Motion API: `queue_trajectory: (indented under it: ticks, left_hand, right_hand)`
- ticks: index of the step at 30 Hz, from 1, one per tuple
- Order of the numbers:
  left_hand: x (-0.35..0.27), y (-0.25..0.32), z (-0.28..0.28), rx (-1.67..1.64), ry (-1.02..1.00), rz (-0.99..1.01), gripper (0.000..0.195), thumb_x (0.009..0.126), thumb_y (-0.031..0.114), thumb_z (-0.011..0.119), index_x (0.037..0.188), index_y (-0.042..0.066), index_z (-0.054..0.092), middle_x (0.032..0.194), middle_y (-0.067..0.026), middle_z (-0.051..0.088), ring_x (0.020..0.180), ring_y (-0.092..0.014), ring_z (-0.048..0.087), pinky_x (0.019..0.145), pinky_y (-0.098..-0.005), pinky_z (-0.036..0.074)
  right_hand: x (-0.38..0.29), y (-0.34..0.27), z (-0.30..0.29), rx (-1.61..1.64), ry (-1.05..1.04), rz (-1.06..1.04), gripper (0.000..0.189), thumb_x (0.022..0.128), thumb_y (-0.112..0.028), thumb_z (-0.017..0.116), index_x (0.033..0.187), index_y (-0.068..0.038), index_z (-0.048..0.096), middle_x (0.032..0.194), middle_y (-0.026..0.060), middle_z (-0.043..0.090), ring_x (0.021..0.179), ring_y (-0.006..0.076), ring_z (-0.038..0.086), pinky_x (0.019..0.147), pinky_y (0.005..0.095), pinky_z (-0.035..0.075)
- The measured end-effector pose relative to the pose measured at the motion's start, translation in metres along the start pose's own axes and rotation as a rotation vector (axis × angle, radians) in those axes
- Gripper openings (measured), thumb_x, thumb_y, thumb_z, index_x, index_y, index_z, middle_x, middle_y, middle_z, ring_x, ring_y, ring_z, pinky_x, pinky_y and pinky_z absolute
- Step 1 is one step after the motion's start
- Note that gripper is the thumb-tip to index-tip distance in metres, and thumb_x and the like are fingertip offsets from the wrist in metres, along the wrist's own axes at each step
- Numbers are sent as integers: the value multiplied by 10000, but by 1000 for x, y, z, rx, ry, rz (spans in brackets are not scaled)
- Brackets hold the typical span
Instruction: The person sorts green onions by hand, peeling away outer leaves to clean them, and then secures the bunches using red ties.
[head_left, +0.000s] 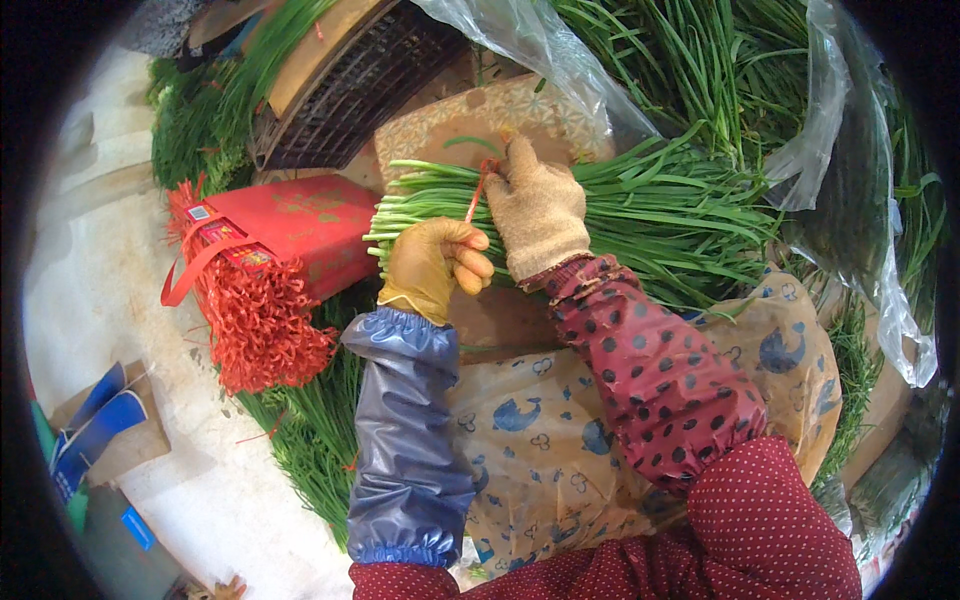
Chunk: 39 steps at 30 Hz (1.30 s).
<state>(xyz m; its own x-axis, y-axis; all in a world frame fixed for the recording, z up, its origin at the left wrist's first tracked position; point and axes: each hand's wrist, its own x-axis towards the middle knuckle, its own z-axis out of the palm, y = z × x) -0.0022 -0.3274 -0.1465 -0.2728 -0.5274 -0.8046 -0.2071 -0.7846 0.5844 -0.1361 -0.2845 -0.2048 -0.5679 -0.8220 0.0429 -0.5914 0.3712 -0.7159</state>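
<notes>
A bundle of long green leafy stalks, perhaps garlic chives (660, 202), lies across a patterned board (420, 135) with its pale cut ends to the left. My left hand (435, 262), in a yellow rubber glove, is at the bundle's near left side with its fingers curled in, close to the lower end of a red plastic tie (478, 193). My right hand (536, 202), in a tan cloth glove, rests over the bundle, with the upper part of the tie at its fingers. Whether the tie is knotted cannot be seen.
A red bag (322, 217) with many red plastic ties (255, 330) stands left of the board. Behind it is a dark plastic crate (352, 97). Loose greens (697, 67) and clear plastic sheeting (810, 142) lie at the right. A whale-print apron (540, 450) covers my lap.
</notes>
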Motion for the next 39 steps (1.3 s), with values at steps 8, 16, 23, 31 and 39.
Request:
queue_trajectory:
  ticks: [8, 16, 23, 31, 39]
  left_hand:
    - [19, 1, 30, 103, 142, 152, 125, 846, 48, 584, 898, -65, 588, 665, -207, 639, 431, -237, 584, 388, -305, 477]
    - [39, -5, 23, 70, 154, 192, 159, 854, 60, 587, 953, -65, 596, 678, -172, 639, 446, -226, 598, 365, -310, 463]
    - [58, -17, 26, 376, 110, 241, 137, 835, 50, 573, 927, -38, 624, 702, -182, 652, 548, -304, 648, 490, -393, 527]
    - [39, -21, 21, 736, 189, 901, 688, 777, 39, 634, 1414, 78, 376, 1362, -186, 492, 1259, -312, 465, 1049, -393, 395]
    - [32, -17, 17, 715, 82, 1201, 302, 815, 282, 641, 1082, 142, 637, 1058, -16, 661, 1072, -239, 601, 1130, -490, 252]
  right_hand:
    - [-4, 6, -8, 247, 67, -104, 307, 760, -210, 663, 1058, -174, 599, 774, 129, 662, 781, 358, 628, 711, 463, 486]
    - [14, -4, -27, 340, -286, 220, 491, 806, -299, 650, 1252, -112, 566, 1005, 213, 673, 985, 383, 631, 858, 448, 485]
    - [25, -14, -24, 542, -448, 332, 397, 793, -220, 724, 1097, 32, 677, 1003, 112, 707, 916, 161, 636, 818, 300, 493]
    - [38, -7, -22, 550, -360, 165, 342, 863, -143, 667, 1143, 51, 632, 1062, 107, 678, 915, 167, 627, 811, 289, 490]
    - [20, -54, -77, 673, -247, -18, 181, 882, -24, 623, 1053, 35, 642, 950, 55, 661, 847, 129, 602, 769, 258, 474]
